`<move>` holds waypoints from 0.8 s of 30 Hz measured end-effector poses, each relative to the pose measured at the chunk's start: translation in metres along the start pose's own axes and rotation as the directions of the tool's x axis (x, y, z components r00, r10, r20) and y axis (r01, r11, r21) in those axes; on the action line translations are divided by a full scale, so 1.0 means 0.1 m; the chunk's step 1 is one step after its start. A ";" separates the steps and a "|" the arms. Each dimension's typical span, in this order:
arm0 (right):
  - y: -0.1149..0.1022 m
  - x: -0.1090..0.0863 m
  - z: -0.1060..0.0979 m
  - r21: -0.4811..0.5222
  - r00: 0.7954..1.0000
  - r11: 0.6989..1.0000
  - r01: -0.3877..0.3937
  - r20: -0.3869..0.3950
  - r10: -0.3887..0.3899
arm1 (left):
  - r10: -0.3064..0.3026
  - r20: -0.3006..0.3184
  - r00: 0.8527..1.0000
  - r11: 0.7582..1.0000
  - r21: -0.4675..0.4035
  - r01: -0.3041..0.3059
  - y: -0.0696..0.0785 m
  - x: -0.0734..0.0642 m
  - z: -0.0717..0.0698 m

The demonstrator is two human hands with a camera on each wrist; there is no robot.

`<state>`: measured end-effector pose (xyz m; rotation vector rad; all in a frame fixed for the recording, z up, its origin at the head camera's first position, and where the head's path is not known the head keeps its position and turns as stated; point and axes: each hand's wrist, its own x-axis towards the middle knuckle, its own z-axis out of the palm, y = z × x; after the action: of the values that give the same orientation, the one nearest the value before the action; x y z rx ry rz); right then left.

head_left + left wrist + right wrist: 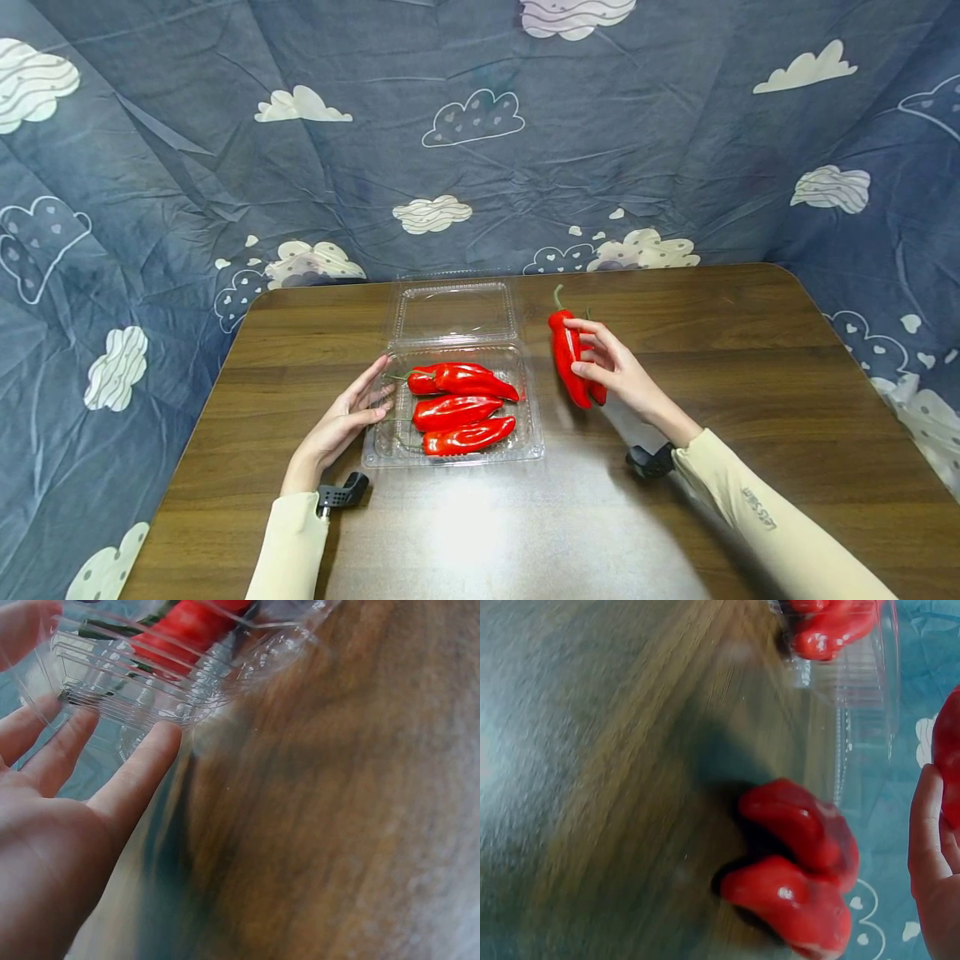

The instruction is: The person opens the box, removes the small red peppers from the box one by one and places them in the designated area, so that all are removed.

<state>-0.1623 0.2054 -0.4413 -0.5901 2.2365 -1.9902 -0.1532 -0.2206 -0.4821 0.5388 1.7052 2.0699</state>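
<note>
Counted: one wood-grain table; one clear plastic clamshell box; at least four red chili peppers inside it, three loose chili peppers outside; one left hand, one right hand; two black wrist cameras; two cream sleeves.

Left hand loosely straight-fingered, right hand in a thumb-and-finger pinch

Draped nook (cloud-print cloth)

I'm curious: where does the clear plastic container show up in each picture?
Head: container just below centre, slightly left.
Left wrist: container at upper left, cut off by the top edge.
Right wrist: container at upper right, also cut off.
Shared landmark: red peppers inside it.
</note>
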 end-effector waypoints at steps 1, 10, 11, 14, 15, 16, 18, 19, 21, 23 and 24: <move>0.01 -0.01 -0.01 -0.006 1.000 1.000 0.002 -0.007 -0.002 | 0.001 0.000 1.000 1.000 0.001 -0.001 0.00 0.00 0.00; 0.05 -0.04 -0.14 -0.008 0.999 1.000 0.001 -0.050 -0.002 | -0.005 -0.007 1.000 1.000 0.002 0.005 0.00 0.00 0.01; 0.06 -0.04 -0.15 -0.012 0.999 1.000 0.004 -0.052 -0.005 | -0.006 -0.008 1.000 1.000 0.001 0.006 0.01 0.00 0.01; 0.08 -0.04 -0.19 -0.028 0.998 1.000 0.012 -0.065 -0.014 | -0.007 -0.010 1.000 1.000 -0.001 0.007 0.01 -0.01 0.01; 0.09 -0.04 -0.20 -0.034 0.997 0.999 0.017 -0.068 -0.019 | -0.007 -0.010 1.000 1.000 0.000 0.007 0.02 -0.01 0.01; 0.10 -0.04 -0.21 -0.039 0.997 0.999 0.021 -0.072 -0.024 | -0.008 -0.010 1.000 1.000 -0.001 0.008 0.02 -0.01 0.01; 0.11 -0.04 -0.23 -0.048 0.996 0.998 0.030 -0.081 -0.034 | -0.008 -0.009 1.000 1.000 -0.003 0.008 0.01 0.00 0.01; 0.12 -0.05 -0.25 -0.054 0.995 0.998 0.034 -0.087 -0.039 | -0.008 -0.007 1.000 1.000 -0.004 0.008 0.01 0.00 0.00; 0.11 -0.05 -0.27 -0.059 0.994 0.997 0.040 -0.098 -0.046 | -0.005 -0.001 1.000 1.000 -0.003 0.005 0.01 0.00 0.00; 0.11 -0.06 -0.29 -0.066 0.993 0.997 0.045 -0.108 -0.052 | -0.006 0.000 1.000 1.000 -0.006 0.006 0.00 0.00 -0.01; 0.10 -0.06 -0.29 -0.068 0.992 0.997 0.046 -0.114 -0.054 | -0.007 0.000 1.000 1.000 -0.006 0.007 0.00 0.01 -0.01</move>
<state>-0.1685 0.2357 -0.4482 -0.5566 2.3849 -2.0312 -0.1540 -0.2210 -0.4820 0.5306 1.6975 2.0696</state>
